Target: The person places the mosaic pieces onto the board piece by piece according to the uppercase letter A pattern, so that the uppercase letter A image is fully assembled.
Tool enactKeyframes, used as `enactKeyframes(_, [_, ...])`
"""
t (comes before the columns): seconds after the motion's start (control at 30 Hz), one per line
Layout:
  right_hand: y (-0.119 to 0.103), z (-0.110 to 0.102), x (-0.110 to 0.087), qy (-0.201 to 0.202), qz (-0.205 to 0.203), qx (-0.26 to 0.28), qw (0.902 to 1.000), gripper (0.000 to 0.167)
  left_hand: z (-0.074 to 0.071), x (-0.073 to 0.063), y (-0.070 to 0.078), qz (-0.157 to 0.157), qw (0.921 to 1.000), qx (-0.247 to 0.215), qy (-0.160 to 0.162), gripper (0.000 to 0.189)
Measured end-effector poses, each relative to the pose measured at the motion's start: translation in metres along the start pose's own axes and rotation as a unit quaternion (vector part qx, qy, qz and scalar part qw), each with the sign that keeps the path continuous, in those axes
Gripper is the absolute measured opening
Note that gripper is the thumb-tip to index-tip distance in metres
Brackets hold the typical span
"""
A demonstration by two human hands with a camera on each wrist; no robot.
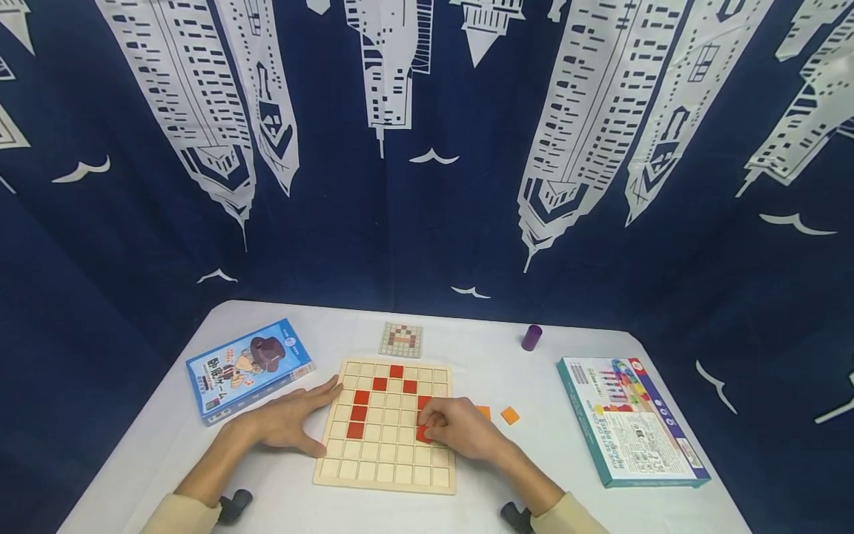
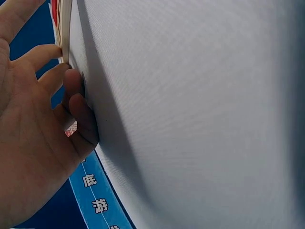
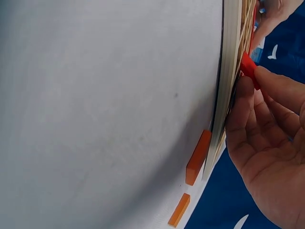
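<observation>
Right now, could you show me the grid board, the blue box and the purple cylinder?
Grid board (image 1: pixel 386 450): head view, on a bare square.
Blue box (image 1: pixel 247 368): head view, on its printed top.
Purple cylinder (image 1: pixel 531 338): head view, middle of its side.

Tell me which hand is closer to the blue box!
Left. The left hand is beside the blue box, at the left edge of the board; the right hand is farther away, at the board's right side, pinching a red tile.

A flat, pale wooden grid board has its left edge at the left fingers. The right fingers pinch a small red tile, tilted over the grid, though its seating is hard to judge. Other red tiles lie flat in cells, left of and beyond those fingers.
</observation>
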State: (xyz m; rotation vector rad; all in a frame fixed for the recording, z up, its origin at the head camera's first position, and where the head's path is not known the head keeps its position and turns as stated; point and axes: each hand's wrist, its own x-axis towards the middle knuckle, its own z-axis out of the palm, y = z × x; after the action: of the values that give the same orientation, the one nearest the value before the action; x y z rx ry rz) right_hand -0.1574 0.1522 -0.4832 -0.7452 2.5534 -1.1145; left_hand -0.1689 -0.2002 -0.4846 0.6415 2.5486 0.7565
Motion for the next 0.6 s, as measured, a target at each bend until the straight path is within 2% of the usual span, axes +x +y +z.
enactKeyframes(0.33, [-0.0007,0.0039,0.0011,0.007,0.016,-0.047,0.9988,0.014,0.0015,-0.0004,-0.0015,-0.004,1.0000,0.002,0.003,0.112])
enactKeyframes(0.6, [0.0013,0.0040,-0.0005,0.012,0.008,-0.064,0.9979,0.016,0.0010,-0.0011,-0.0018,0.002,1.0000,0.003,0.003,0.111])
